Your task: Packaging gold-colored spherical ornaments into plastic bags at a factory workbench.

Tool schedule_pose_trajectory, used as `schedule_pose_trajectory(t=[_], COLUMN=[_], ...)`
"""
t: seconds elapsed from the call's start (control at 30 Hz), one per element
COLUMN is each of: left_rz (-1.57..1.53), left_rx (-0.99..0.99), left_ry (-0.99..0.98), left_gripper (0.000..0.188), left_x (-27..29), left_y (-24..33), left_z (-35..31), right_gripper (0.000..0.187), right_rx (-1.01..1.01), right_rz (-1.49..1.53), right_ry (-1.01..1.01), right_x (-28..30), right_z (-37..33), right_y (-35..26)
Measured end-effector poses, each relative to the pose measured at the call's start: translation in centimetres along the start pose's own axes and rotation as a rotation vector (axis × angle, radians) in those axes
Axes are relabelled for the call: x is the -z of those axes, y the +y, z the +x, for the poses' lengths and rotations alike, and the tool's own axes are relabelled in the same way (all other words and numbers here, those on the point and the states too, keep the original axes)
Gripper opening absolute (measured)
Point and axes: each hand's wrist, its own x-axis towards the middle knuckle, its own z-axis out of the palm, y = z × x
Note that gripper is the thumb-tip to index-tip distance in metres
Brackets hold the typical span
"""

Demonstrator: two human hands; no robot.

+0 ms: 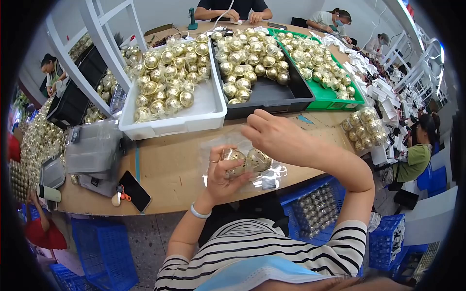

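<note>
At centre frame the left hand point(224, 175) grips a gold ball point(236, 160) in a clear bag point(264, 170), fingers clamped around it. Just above, the right hand point(274, 136) hovers with fingers loosely spread, holding nothing visible. Both are over the wooden worktop point(167, 169). Further up sit a white tray point(194, 114), a black tray point(272, 94) and a green tray point(335, 99), all piled with bagged gold balls.

Packing workshop — trays point(213, 104) of gold balls point(187, 98), workers at tables

White tray point(170, 123) left of black tray point(272, 97); green tray point(335, 102) right.
</note>
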Motion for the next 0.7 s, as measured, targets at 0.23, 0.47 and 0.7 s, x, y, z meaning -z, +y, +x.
schedule_pose_trajectory(t=[0.23,0.47,0.7], left_rz=[0.005,-0.09,0.093], left_rx=[0.026,0.051,0.012], left_ry=[0.032,0.043,0.029], left_gripper=[0.05,0.051,0.051], left_x=[0.1,0.4,1.3], left_y=[-0.5,-1.4,-1.5], left_z=[-0.9,-1.0,-1.2], right_gripper=[0.024,0.085,0.047], right_rx=[-0.071,-0.335,-0.121], right_rz=[0.365,1.208,1.157], right_ry=[0.188,0.449,0.39], right_x=[-1.4,-7.6,-8.8], right_z=[-3.4,-6.1,-5.0], right_y=[1.9,1.2,-0.1])
